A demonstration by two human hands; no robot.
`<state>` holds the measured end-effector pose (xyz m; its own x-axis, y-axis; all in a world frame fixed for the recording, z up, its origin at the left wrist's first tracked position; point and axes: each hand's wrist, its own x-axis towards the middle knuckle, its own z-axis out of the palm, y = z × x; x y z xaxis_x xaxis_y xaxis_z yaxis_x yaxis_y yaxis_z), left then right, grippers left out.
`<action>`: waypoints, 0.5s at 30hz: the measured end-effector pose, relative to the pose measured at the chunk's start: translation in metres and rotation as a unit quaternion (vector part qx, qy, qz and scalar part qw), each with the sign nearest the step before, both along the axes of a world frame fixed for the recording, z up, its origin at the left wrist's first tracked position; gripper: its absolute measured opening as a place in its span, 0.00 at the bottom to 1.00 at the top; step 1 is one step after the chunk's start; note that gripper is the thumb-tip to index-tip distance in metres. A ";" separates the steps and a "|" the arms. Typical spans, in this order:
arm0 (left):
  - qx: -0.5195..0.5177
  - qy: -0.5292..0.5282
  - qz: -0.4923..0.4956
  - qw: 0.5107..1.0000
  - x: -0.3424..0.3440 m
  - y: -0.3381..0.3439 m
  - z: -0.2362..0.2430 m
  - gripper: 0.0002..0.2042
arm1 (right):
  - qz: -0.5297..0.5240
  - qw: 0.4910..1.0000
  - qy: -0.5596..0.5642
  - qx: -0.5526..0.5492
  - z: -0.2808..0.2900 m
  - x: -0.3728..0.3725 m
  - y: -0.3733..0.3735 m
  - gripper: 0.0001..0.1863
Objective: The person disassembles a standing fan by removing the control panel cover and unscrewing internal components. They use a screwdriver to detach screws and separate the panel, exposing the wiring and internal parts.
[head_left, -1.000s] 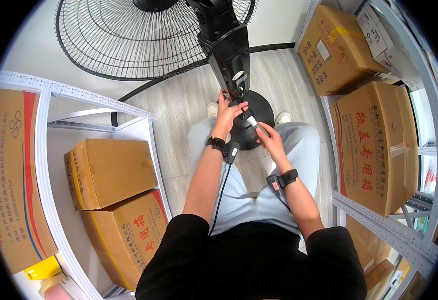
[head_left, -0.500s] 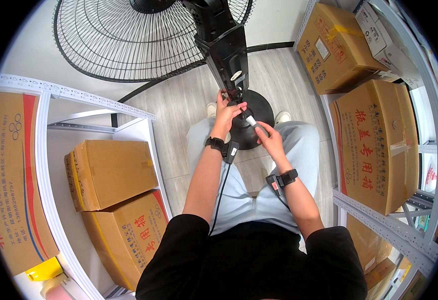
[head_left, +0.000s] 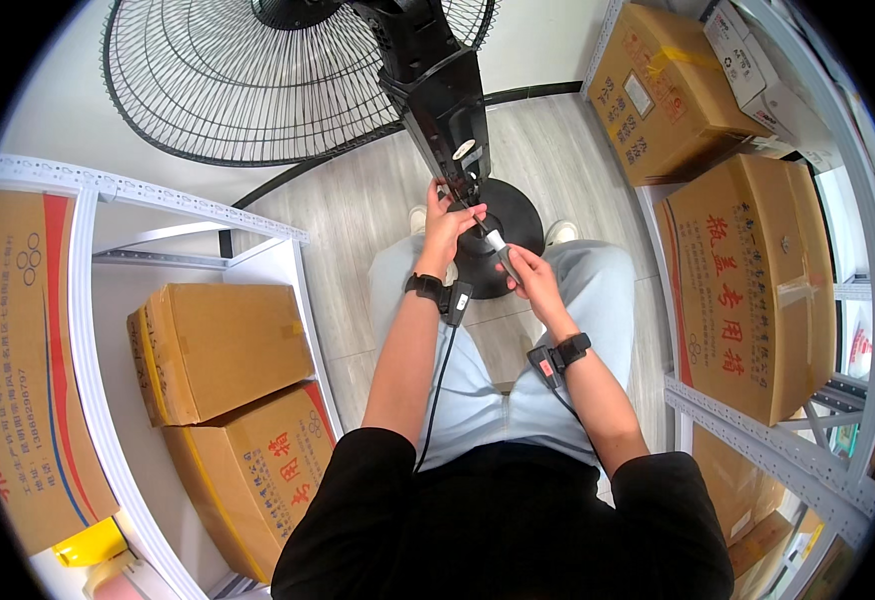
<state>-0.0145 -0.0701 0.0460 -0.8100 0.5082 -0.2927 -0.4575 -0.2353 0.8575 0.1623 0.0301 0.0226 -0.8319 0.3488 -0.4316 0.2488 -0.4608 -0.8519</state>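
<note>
A black standing fan (head_left: 438,95) rises in front of me, with its round base (head_left: 520,215) on the floor between my feet. My left hand (head_left: 444,230) is closed at the lower end of the fan's column, fingers around the narrow part above the base. My right hand (head_left: 533,275) grips the grey handle of a screwdriver (head_left: 498,241) with a white collar. Its dark shaft points up and left toward the column, close to my left fingertips. The tip is too small and hidden to make out.
The fan's wire guard (head_left: 258,90) spreads to the upper left. A white shelf rack (head_left: 148,200) with cardboard boxes (head_left: 233,345) stands on my left. Another rack (head_left: 778,460) on my right holds more boxes (head_left: 748,290). Black straps with corded devices (head_left: 455,300) sit on both wrists.
My right fingers have shifted on the screwdriver, and more of its grey handle shows. My left hand stays at the fan's column. The whole view has moved slightly.
</note>
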 end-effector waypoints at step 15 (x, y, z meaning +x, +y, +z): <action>-0.032 0.037 0.068 0.996 0.000 0.012 0.005 0.31 | 0.000 0.994 0.024 -0.103 0.003 0.003 0.006 0.21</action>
<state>-0.0148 -0.0577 0.0507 -0.8911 0.3736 -0.2574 -0.3593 -0.2346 0.9033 0.1651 0.0359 0.0260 -0.8535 0.2560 -0.4538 0.2108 -0.6269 -0.7500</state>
